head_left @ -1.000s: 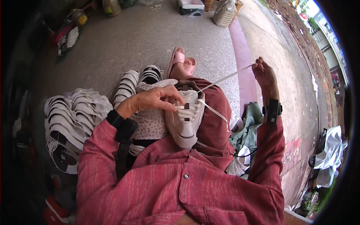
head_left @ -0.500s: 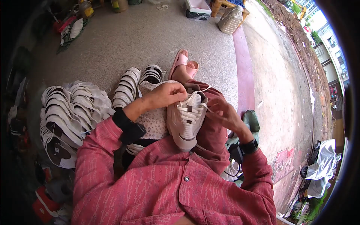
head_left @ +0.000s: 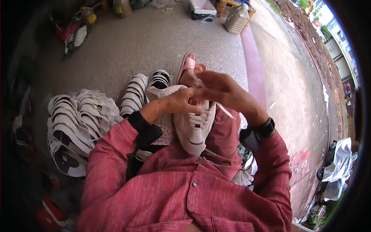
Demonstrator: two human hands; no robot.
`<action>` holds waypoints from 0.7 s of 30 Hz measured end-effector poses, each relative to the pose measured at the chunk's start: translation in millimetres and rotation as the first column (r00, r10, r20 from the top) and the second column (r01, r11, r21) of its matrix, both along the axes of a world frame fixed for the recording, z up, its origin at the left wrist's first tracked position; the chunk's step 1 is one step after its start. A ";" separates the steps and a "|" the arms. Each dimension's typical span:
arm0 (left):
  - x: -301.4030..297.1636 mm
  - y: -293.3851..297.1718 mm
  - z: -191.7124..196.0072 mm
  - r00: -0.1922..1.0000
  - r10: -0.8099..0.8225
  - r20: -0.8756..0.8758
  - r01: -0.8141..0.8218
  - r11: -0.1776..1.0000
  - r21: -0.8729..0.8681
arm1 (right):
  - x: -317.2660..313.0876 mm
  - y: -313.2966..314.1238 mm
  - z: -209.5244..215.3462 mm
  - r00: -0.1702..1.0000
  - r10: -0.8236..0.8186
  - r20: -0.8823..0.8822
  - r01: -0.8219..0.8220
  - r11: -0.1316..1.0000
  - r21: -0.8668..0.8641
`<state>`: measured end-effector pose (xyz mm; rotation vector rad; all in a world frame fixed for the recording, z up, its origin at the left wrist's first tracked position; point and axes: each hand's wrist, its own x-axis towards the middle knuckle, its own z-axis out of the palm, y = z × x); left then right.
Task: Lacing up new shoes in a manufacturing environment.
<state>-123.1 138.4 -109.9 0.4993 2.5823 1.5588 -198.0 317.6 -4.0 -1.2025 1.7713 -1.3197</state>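
Observation:
A white sneaker lies on my lap, toe toward me, with white laces partly threaded. My left hand grips its upper near the eyelets. Just above the shoe's far end is my right hand, fingers pinched on a white lace that trails down to the right of the shoe. A dark watch sits on my right wrist. My foot in a pink sandal shows beyond the hands.
Rows of white shoe uppers are stacked on the concrete floor at my left, with more in front. A plastic jug and a box stand far ahead. A raised pink kerb runs along the right.
My right hand, earlier stretched far right pulling the lace taut, has come back to the shoe and now sits above its far end. My left hand stayed on the shoe.

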 end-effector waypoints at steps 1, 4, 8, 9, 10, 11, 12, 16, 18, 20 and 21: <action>1.3 2.5 -4.2 0.999 -0.010 -0.048 0.011 1.000 0.016 | 0.1 -11.7 -2.2 0.951 0.009 -0.309 -0.044 0.993 -0.106; 5.1 11.5 4.3 0.981 -0.012 0.192 -0.032 0.974 0.226 | -2.5 -42.1 26.5 0.608 -0.165 -0.777 -0.116 0.949 -0.292; 4.8 8.9 -12.2 0.940 -0.022 0.341 -0.143 0.881 0.450 | -13.0 -10.9 18.1 0.950 -0.276 -0.148 0.254 0.956 -0.149; 7.2 8.6 -15.0 0.949 0.002 0.316 -0.163 0.860 0.484 | -14.4 0.6 12.8 0.944 -0.326 -0.054 0.328 0.945 0.024; 7.3 11.4 -14.5 0.955 0.000 0.297 -0.165 0.832 0.530 | -22.3 13.7 -6.1 0.928 -0.350 -0.125 0.367 0.917 0.158; 8.8 9.3 -9.3 0.955 0.012 0.296 -0.178 0.823 0.540 | -17.2 21.5 -13.2 0.926 -0.377 -0.029 0.371 0.889 0.267; 9.3 6.2 0.8 0.944 -0.034 0.328 -0.150 0.842 0.519 | -16.8 30.6 -25.8 0.923 -0.383 0.030 0.356 0.882 0.308; 5.8 -2.8 8.6 0.950 -0.135 0.282 -0.029 0.860 0.510 | -15.8 40.6 -55.7 0.821 -0.418 0.388 0.275 0.886 0.373; 5.2 -5.7 13.8 0.928 -0.228 0.294 0.039 0.846 0.532 | -10.7 34.9 -59.5 0.768 -0.431 0.473 0.247 0.882 0.402; 3.3 -8.4 13.4 0.928 -0.247 0.278 0.066 0.845 0.530 | -8.8 33.7 -66.2 0.665 -0.437 0.606 0.213 0.888 0.407; 2.5 -9.0 13.3 0.926 -0.272 0.261 0.099 0.843 0.529 | -7.6 33.9 -70.2 0.663 -0.436 0.608 0.213 0.889 0.405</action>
